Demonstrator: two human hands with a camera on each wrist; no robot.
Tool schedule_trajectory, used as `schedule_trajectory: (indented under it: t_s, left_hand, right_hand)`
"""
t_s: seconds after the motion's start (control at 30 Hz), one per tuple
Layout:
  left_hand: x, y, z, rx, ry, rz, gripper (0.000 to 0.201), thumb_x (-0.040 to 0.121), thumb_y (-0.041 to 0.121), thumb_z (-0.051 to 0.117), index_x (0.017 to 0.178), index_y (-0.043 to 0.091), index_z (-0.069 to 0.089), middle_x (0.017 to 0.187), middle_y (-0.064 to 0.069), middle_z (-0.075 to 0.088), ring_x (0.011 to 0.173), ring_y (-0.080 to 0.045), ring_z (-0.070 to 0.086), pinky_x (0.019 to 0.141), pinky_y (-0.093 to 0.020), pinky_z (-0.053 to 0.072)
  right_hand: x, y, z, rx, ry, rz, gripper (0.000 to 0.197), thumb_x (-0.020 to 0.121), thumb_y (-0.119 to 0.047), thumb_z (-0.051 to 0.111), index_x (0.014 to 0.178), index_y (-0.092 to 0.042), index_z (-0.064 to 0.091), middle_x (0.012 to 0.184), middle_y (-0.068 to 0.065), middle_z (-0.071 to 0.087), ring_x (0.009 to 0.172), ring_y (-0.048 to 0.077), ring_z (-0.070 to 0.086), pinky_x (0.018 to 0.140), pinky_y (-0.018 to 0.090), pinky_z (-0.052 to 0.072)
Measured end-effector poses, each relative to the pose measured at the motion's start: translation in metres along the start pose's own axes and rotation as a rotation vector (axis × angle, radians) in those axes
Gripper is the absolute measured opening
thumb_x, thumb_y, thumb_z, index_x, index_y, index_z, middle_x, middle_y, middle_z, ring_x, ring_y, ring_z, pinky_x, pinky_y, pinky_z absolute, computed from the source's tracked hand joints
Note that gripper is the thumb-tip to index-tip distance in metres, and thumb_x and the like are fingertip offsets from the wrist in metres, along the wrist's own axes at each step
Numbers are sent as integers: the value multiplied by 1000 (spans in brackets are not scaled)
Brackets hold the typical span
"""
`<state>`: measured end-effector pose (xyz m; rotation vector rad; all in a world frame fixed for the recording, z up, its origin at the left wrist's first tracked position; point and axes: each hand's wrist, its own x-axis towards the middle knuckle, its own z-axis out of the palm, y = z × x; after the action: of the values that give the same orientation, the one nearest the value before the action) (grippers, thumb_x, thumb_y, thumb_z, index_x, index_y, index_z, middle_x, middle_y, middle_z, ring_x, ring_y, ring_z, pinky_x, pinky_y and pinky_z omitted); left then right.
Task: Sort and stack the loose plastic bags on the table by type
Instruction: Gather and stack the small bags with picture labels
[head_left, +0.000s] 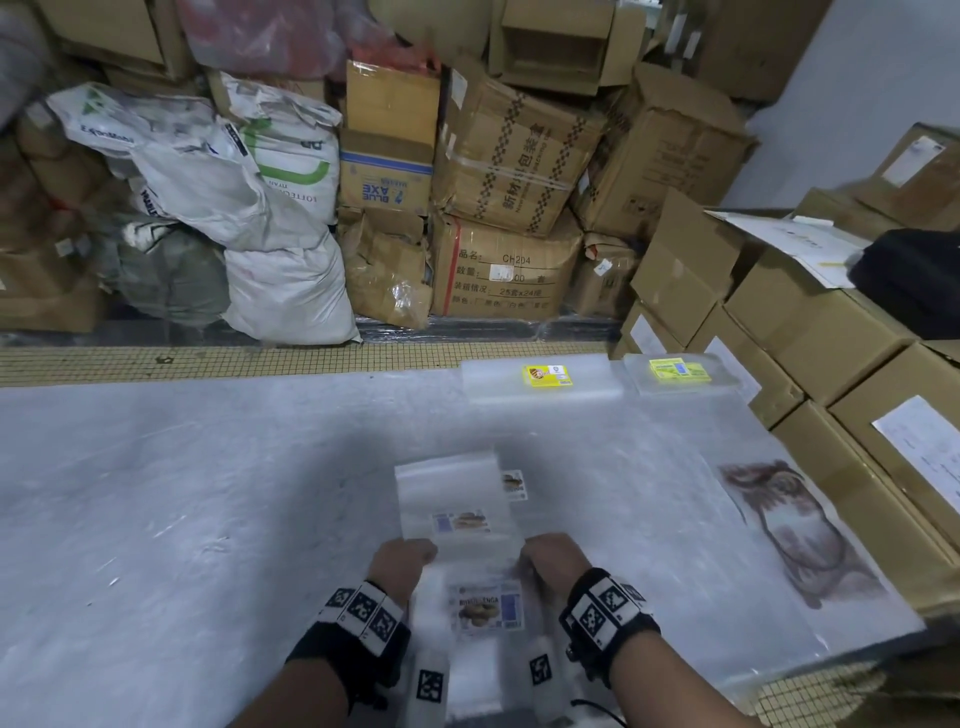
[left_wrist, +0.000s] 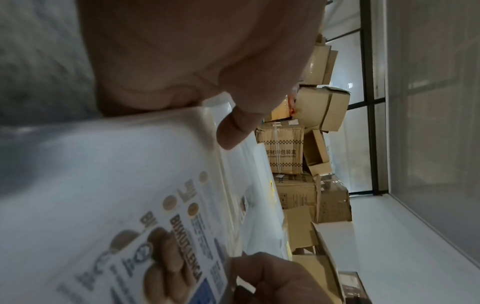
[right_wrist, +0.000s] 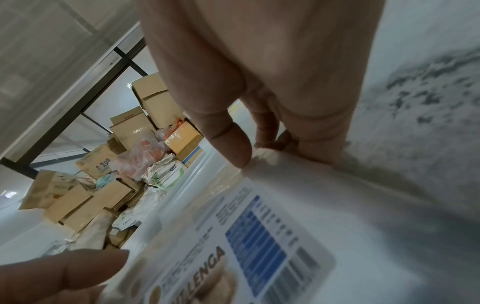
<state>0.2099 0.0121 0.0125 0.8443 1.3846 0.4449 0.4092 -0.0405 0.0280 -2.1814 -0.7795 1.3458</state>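
A stack of clear plastic bags with a blue-and-brown biscuit label (head_left: 485, 605) is held just above the table's near edge. My left hand (head_left: 402, 564) grips its left side and my right hand (head_left: 553, 558) grips its right side. In the left wrist view the thumb (left_wrist: 233, 131) lies on top of the label bags (left_wrist: 155, 205). In the right wrist view the fingers (right_wrist: 262, 123) curl at the edge of the bags (right_wrist: 259, 236). More bags of the same label (head_left: 452, 499) lie loose just beyond. Two sorted stacks sit at the far edge, one with a yellow label (head_left: 543, 382), one with a yellow-green label (head_left: 678, 374).
The table is covered by a pale foam sheet (head_left: 182, 493). A clear sheet with a brown print (head_left: 795, 530) lies at the right. Cardboard boxes (head_left: 831, 338) line the right side, with a black item (head_left: 914, 280) on top. Sacks (head_left: 270, 234) and boxes pile up behind the table.
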Motion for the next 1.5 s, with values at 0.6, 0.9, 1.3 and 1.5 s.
schedule_trajectory:
  t_s: [0.6,0.9,1.3,1.5]
  left_hand:
    - [-7,-19,-48,-33,-17,139,37,82,-11,53,114,7,46,104,-15,60,93,-25,59,72,-30,49]
    - [-7,-18,-42,-180,-86,228,60,69,-10,72,117,14,45,112,-16,64,106,-32,62,86,-44,55]
    - [20,19,43,281,96,301,64,83,13,65,137,22,31,120,-9,58,100,-23,55,89,-36,49]
    - [15,13,63,704,270,204,64,81,34,54,137,30,24,137,-3,24,127,-30,25,110,-42,24]
  right_hand:
    - [-26,-18,62,135,-13,-20,21,86,-6,49,104,-4,59,109,11,65,98,27,60,87,37,53]
    - [-25,-16,51,305,-159,-99,41,83,-6,52,118,-27,53,111,9,70,107,32,63,97,51,51]
    - [18,-11,-9,10,177,-206,27,81,-11,47,103,-26,52,98,5,66,85,23,65,79,46,58]
    - [53,0,-15,-330,241,-120,42,79,-25,47,119,-15,54,116,13,55,102,32,56,85,37,50]
